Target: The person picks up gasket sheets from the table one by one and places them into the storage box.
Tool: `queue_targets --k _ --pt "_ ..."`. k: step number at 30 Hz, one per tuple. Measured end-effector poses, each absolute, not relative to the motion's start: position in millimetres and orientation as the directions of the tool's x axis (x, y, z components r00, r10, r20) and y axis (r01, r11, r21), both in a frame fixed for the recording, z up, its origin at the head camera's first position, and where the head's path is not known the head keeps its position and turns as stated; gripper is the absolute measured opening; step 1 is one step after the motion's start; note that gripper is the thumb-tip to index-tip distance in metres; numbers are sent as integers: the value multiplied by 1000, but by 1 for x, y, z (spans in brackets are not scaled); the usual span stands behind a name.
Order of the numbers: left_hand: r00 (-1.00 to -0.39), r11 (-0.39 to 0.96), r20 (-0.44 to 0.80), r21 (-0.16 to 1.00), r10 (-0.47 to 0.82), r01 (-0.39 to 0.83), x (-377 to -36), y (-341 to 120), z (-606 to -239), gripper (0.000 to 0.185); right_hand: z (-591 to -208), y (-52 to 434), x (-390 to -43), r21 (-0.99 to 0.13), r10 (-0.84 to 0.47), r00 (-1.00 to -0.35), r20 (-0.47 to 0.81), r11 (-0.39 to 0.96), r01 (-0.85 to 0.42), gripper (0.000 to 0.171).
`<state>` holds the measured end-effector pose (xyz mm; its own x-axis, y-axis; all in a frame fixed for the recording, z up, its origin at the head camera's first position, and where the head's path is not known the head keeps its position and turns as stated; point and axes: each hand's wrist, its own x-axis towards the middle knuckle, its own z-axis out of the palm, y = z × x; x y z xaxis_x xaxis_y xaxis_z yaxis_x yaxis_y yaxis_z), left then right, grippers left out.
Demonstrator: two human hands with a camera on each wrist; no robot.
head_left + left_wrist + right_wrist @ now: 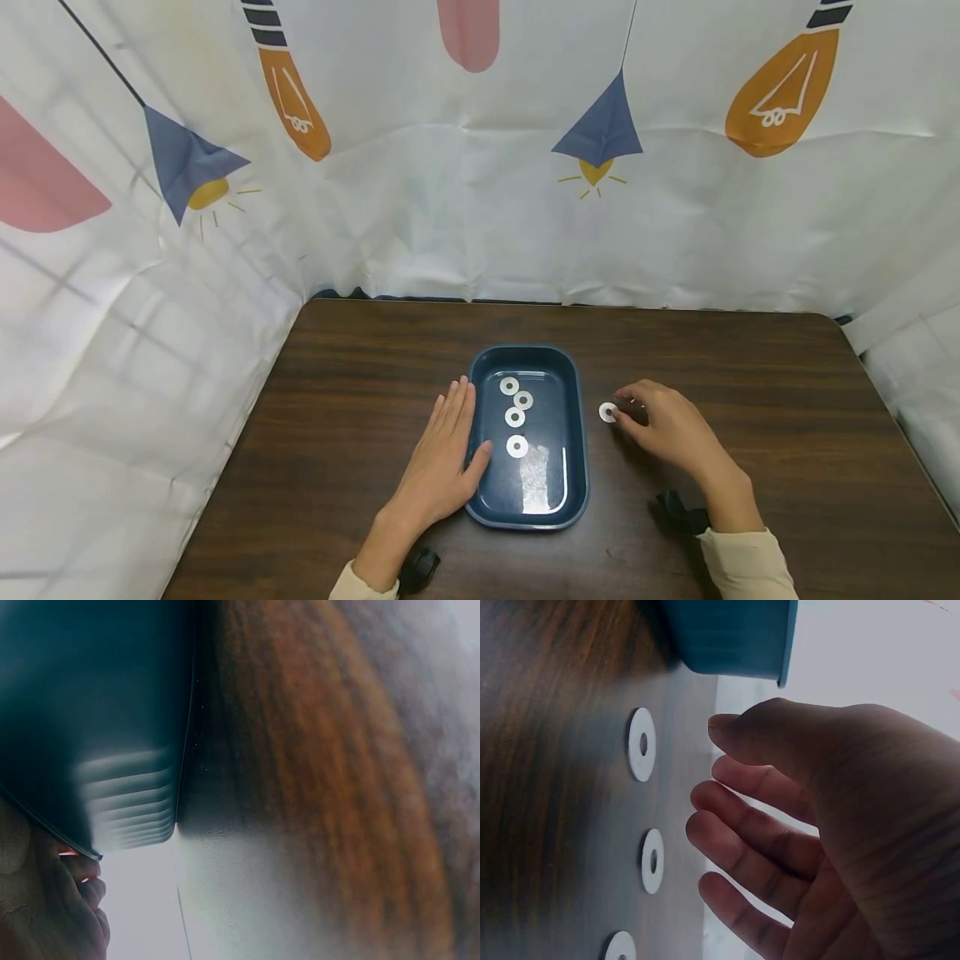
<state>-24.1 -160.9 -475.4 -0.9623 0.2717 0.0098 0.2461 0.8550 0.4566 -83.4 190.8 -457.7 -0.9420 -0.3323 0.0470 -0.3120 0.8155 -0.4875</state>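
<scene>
The left hand lies with fingers extended along the 9 o'clock side of a blue tray, probably steadying it. Four flat washers lie inside, mostly towards 11 o'clock. Outside, at 3 o'clock, the right hand, fingers parted and holding nothing, is near three loose washers on the bench; the tray's wall stands between.

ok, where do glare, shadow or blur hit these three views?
Head: bright glare patch on the tray's floor, shadow beneath the right hand; left wrist: tabletop smeary and blurred, pale haze low down; right wrist: that hand dim against washed-out white.
</scene>
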Motion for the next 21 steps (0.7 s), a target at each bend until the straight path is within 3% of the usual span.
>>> queue_targets --k 21 --pt "-961 851 8 462 277 249 -24 -161 -474 84 -481 184 -82 -392 -299 -948 107 864 -316 32"
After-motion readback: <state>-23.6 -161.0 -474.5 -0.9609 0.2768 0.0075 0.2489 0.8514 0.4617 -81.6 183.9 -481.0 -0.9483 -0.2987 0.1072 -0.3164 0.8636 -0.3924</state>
